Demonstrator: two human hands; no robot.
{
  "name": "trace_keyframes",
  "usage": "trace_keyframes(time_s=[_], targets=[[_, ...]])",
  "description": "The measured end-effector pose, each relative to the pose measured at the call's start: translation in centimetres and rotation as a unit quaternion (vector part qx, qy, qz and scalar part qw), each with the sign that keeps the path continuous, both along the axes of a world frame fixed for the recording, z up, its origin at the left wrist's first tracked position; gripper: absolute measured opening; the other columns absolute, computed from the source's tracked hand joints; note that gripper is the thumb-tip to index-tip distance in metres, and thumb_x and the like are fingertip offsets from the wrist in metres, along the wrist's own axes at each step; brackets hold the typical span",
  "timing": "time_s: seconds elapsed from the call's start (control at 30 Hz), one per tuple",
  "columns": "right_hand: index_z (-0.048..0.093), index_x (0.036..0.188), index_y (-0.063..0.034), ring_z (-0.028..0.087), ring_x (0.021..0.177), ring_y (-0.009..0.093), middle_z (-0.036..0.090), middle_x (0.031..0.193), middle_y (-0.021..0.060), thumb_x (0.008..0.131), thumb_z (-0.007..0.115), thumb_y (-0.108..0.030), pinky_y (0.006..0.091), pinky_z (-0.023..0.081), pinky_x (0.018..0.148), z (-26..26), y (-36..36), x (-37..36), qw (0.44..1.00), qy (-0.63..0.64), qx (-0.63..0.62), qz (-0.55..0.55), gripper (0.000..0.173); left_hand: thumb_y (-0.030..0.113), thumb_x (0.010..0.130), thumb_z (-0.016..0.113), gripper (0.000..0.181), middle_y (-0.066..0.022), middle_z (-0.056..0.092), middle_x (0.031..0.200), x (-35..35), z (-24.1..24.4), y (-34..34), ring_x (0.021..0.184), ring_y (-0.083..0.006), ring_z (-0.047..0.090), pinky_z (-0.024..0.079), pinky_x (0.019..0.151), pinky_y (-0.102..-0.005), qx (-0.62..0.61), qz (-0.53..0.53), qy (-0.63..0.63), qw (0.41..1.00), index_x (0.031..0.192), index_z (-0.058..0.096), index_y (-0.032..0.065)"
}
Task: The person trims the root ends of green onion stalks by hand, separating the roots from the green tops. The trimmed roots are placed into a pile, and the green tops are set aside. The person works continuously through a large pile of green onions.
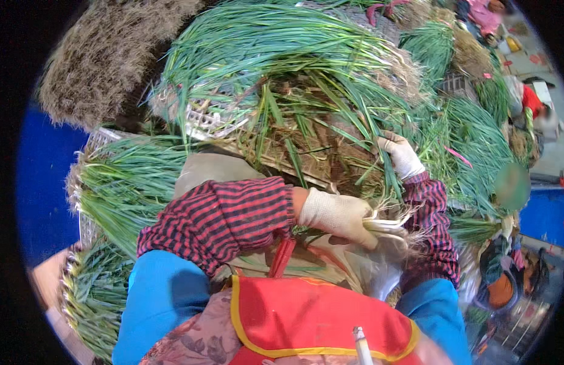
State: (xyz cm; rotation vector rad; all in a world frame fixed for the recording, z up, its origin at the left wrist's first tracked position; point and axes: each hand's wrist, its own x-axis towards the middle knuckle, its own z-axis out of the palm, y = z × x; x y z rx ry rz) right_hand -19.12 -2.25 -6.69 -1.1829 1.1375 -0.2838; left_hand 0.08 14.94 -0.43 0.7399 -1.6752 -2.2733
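Note:
My left hand (339,217), in a pale knitted glove, is closed around a small bunch of allium stems (386,223), scallion-like. Their white ends and stringy roots stick out to the right. Above and to the right, my gloved right hand (400,154) pinches long green leaves (389,175) that hang down past its fingers. Loose leaves and brown trimmings (309,150) lie on a board just beyond both hands. Part of my right forearm shows behind the roots.
A large heap of green alliums (282,41) rests on a plastic crate (213,119) ahead. More bundles (131,169) lie at the left, below a dense root-covered stack (104,59). Other greens (478,137) fill the right, with people beyond. A cigarette (363,349) shows at the bottom.

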Motion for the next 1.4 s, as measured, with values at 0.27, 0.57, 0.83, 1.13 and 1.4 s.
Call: trace_keyframes(time_s=[0.27, 0.57, 0.83, 1.13, 1.4], targets=[[0.06, 0.115, -0.0005, 0.05, 0.059, 0.011, 0.053, 0.069, -0.0003, 0.096, 0.063, -0.022, 0.0251, 0.039, 0.054, 9.1, 0.0, -11.0, 0.988, -0.122, 0.018, -0.09, 0.029, 0.035, 0.089, 0.066, 0.031, -0.0043, 0.058, 0.061, -1.8, -1.5, 0.9, 0.049, -0.0137, 0.053, 0.041, 0.047, -0.0315, -0.008, -0.047, 0.011, 0.999, 0.087, 0.066, 0.0036], [0.06, 0.117, -0.0031, 0.039, 0.054, 0.009, 0.048, 0.073, -0.0014, 0.097, 0.063, -0.022, 0.0265, 0.032, 0.056, 12.1, 1.8, -21.5, 0.955, -0.186, -0.08, -0.217, 0.027, 0.029, 0.089, 0.071, 0.029, 0.0025, 0.063, 0.077, -1.7, -0.3, -0.4, 0.067, -0.0086, 0.054, 0.043, 0.059, -0.028, 0.0, -0.055, -0.107, 0.993, 0.109, 0.069, 0.0087], [0.056, 0.122, -0.0018, 0.042, 0.053, 0.012, 0.049, 0.069, -0.0006, 0.097, 0.063, -0.025, 0.028, 0.038, 0.057, 10.8, 0.7, -26.8, 0.944, -0.17, -0.086, -0.271, 0.035, 0.032, 0.088, 0.071, 0.027, 0.0036, 0.059, 0.07, -1.7, -1.0, -0.7, 0.064, -0.0074, 0.051, 0.041, 0.057, -0.027, 0.03, -0.042, -0.13, 0.99, 0.099, 0.071, 0.0076], [0.061, 0.11, -0.0061, 0.049, 0.056, 0.014, 0.057, 0.078, 0.0005, 0.099, 0.061, -0.025, 0.0308, 0.04, 0.054, 7.5, -3.2, -33.6, 0.877, -0.148, -0.122, -0.44, 0.022, 0.029, 0.089, 0.07, 0.021, 0.004, 0.056, 0.066, -1.8, -0.1, -1.0, 0.058, -0.0061, 0.049, 0.039, 0.052, -0.0263, 0.068, -0.029, -0.092, 0.993, 0.098, 0.071, 0.0091], [0.054, 0.132, -0.0077, 0.064, 0.097, 0.026, 0.066, 0.106, 0.0099, 0.093, 0.066, -0.014, 0.0376, 0.053, 0.08, 7.6, -2.3, -32.0, 0.889, 0.084, -0.197, -0.405, 0.042, 0.032, 0.088, 0.072, 0.026, 0.002, 0.06, 0.068, -2.1, -2.0, -1.5, 0.059, -0.0084, 0.053, 0.043, 0.054, -0.0275, 0.023, -0.035, -0.138, 0.99, 0.097, 0.069, 0.0069]])
